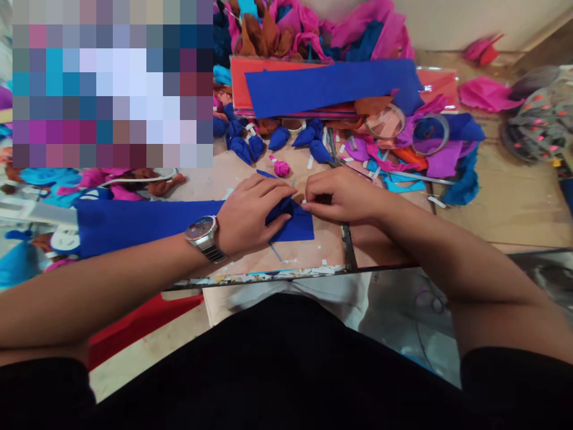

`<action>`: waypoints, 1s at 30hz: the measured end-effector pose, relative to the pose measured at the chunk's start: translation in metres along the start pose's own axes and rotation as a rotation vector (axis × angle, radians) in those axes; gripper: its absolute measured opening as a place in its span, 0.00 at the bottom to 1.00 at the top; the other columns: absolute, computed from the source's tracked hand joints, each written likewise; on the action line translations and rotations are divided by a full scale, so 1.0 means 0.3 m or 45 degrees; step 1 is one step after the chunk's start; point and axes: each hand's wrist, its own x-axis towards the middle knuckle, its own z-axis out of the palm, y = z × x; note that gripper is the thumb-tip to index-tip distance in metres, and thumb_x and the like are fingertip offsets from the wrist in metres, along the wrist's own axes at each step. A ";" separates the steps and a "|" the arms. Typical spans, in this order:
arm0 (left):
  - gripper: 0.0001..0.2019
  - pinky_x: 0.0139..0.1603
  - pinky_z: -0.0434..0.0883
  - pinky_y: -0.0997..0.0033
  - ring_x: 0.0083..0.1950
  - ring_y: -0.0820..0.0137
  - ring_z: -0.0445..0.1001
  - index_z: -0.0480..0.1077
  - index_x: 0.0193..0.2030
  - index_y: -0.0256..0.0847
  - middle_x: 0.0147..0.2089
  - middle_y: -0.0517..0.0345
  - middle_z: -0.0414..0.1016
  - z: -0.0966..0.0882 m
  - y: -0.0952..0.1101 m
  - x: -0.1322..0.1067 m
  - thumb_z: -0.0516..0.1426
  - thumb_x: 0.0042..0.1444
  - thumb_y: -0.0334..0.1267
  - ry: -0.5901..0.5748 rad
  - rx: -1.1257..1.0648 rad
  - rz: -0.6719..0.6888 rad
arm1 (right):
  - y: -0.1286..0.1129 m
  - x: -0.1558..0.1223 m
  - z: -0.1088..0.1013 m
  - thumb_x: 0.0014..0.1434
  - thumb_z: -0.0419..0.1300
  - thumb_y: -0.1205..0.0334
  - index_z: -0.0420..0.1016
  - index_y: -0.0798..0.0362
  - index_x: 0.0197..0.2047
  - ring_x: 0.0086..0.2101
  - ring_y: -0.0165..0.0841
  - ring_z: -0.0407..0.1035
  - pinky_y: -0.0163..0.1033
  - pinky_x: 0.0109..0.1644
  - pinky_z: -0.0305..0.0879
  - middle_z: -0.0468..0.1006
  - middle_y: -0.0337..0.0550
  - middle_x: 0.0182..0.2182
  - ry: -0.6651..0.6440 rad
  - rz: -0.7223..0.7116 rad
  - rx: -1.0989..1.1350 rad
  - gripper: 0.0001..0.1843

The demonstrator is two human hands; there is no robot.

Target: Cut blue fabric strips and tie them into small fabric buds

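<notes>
by the front edge of the bench [331, 251], our left hand [250, 212] lies loosely over a flat, matte blue strip [147, 221]; our right hand [338, 194] is pinched, its grasp unclear.

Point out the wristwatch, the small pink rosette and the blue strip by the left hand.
Wristwatch [201, 229]: head view, on its dial.
Pink rosette [282, 169]: head view, on its bunched body.
Blue strip [143, 224]: head view, on its flat stretch.

I am in what looks like a craft workshop: my tabletop [313, 257] is littered with white snippets [310, 162], apparent tape rolls [446, 136] and bud-shaped blue pieces [280, 138]; a long blue strip [331, 86] lies across flat packets [239, 89], and crumpled coloured material [367, 30] is heaped behind.
</notes>
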 end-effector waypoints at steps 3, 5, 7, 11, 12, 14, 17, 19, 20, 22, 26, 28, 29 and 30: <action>0.25 0.67 0.71 0.44 0.64 0.50 0.75 0.72 0.69 0.39 0.65 0.42 0.79 0.002 0.001 -0.002 0.61 0.66 0.37 0.007 -0.013 -0.001 | 0.002 -0.001 0.029 0.67 0.66 0.58 0.77 0.52 0.40 0.33 0.33 0.71 0.38 0.40 0.61 0.80 0.41 0.34 0.045 0.090 0.014 0.07; 0.25 0.67 0.71 0.44 0.64 0.50 0.76 0.72 0.70 0.39 0.65 0.42 0.80 0.003 0.001 -0.002 0.60 0.66 0.37 -0.007 -0.015 -0.012 | -0.001 -0.001 0.040 0.64 0.68 0.59 0.78 0.53 0.43 0.33 0.33 0.71 0.37 0.40 0.61 0.81 0.41 0.35 0.047 0.145 0.017 0.08; 0.24 0.67 0.71 0.45 0.62 0.50 0.76 0.72 0.69 0.38 0.64 0.43 0.80 0.003 0.003 -0.001 0.59 0.67 0.37 -0.014 -0.009 -0.020 | -0.007 0.000 0.044 0.63 0.69 0.61 0.78 0.53 0.44 0.33 0.33 0.71 0.37 0.40 0.60 0.81 0.41 0.34 0.039 0.174 0.008 0.08; 0.21 0.65 0.71 0.47 0.62 0.51 0.75 0.72 0.66 0.37 0.62 0.43 0.80 -0.001 0.008 0.003 0.58 0.68 0.38 0.000 0.003 -0.038 | -0.014 0.000 0.043 0.63 0.68 0.62 0.78 0.52 0.43 0.34 0.34 0.71 0.37 0.40 0.60 0.81 0.41 0.35 0.034 0.172 0.005 0.07; 0.21 0.65 0.71 0.47 0.62 0.50 0.75 0.72 0.65 0.37 0.62 0.42 0.80 -0.001 0.009 0.003 0.58 0.68 0.38 -0.002 0.001 -0.046 | -0.014 -0.001 0.043 0.63 0.68 0.61 0.78 0.52 0.44 0.34 0.34 0.71 0.38 0.40 0.60 0.81 0.41 0.35 0.030 0.170 0.007 0.07; 0.21 0.65 0.70 0.46 0.62 0.49 0.74 0.73 0.65 0.38 0.62 0.41 0.79 -0.002 0.009 0.004 0.59 0.67 0.40 -0.012 -0.007 -0.052 | -0.012 -0.002 0.043 0.64 0.68 0.60 0.78 0.53 0.44 0.34 0.34 0.71 0.38 0.40 0.60 0.81 0.41 0.36 0.025 0.166 0.005 0.07; 0.23 0.66 0.70 0.44 0.63 0.48 0.73 0.72 0.66 0.38 0.63 0.40 0.78 0.002 0.004 0.003 0.61 0.67 0.44 -0.017 -0.001 -0.047 | -0.010 -0.002 0.044 0.64 0.68 0.60 0.79 0.53 0.45 0.34 0.35 0.71 0.38 0.41 0.61 0.80 0.41 0.35 0.035 0.167 -0.009 0.08; 0.26 0.67 0.69 0.44 0.65 0.46 0.72 0.70 0.69 0.38 0.66 0.40 0.77 0.006 -0.001 0.001 0.61 0.68 0.47 -0.012 0.010 -0.044 | -0.009 -0.001 0.044 0.64 0.68 0.59 0.79 0.53 0.47 0.36 0.36 0.72 0.39 0.42 0.62 0.80 0.42 0.36 0.041 0.146 -0.020 0.09; 0.27 0.68 0.69 0.43 0.65 0.46 0.72 0.69 0.70 0.38 0.66 0.40 0.76 0.008 -0.003 0.001 0.61 0.68 0.48 -0.011 0.012 -0.043 | -0.008 0.000 0.044 0.65 0.68 0.59 0.79 0.53 0.48 0.37 0.37 0.72 0.40 0.43 0.63 0.80 0.43 0.37 0.042 0.126 -0.031 0.10; 0.29 0.68 0.69 0.43 0.65 0.46 0.72 0.67 0.72 0.37 0.67 0.39 0.76 0.010 -0.006 0.000 0.60 0.68 0.48 -0.014 0.009 -0.038 | -0.007 0.000 0.045 0.66 0.68 0.57 0.79 0.52 0.49 0.40 0.39 0.72 0.42 0.46 0.66 0.80 0.46 0.40 0.038 0.080 -0.063 0.12; 0.33 0.68 0.69 0.43 0.65 0.47 0.72 0.63 0.76 0.36 0.66 0.39 0.77 0.010 -0.006 -0.001 0.60 0.68 0.47 -0.024 -0.018 -0.036 | -0.001 -0.002 0.051 0.67 0.68 0.54 0.80 0.53 0.49 0.47 0.45 0.74 0.47 0.52 0.69 0.80 0.52 0.46 0.035 0.042 -0.115 0.13; 0.34 0.68 0.69 0.43 0.65 0.47 0.72 0.63 0.76 0.36 0.66 0.39 0.77 0.008 -0.003 -0.001 0.60 0.68 0.46 -0.028 -0.017 -0.041 | 0.002 -0.005 0.055 0.68 0.67 0.54 0.81 0.53 0.50 0.48 0.46 0.74 0.49 0.54 0.70 0.80 0.53 0.47 0.040 0.031 -0.118 0.13; 0.34 0.68 0.68 0.43 0.65 0.46 0.72 0.62 0.77 0.36 0.66 0.39 0.77 0.007 -0.002 -0.001 0.60 0.68 0.46 -0.029 -0.012 -0.043 | 0.003 -0.006 0.056 0.68 0.67 0.54 0.81 0.53 0.50 0.49 0.46 0.74 0.49 0.54 0.70 0.80 0.53 0.47 0.044 0.027 -0.114 0.13; 0.33 0.68 0.68 0.43 0.65 0.46 0.72 0.62 0.77 0.36 0.66 0.40 0.77 0.007 0.000 -0.002 0.60 0.68 0.46 -0.028 -0.005 -0.043 | 0.003 -0.007 0.057 0.68 0.67 0.54 0.81 0.52 0.50 0.49 0.47 0.75 0.50 0.55 0.71 0.80 0.53 0.48 0.046 0.023 -0.107 0.13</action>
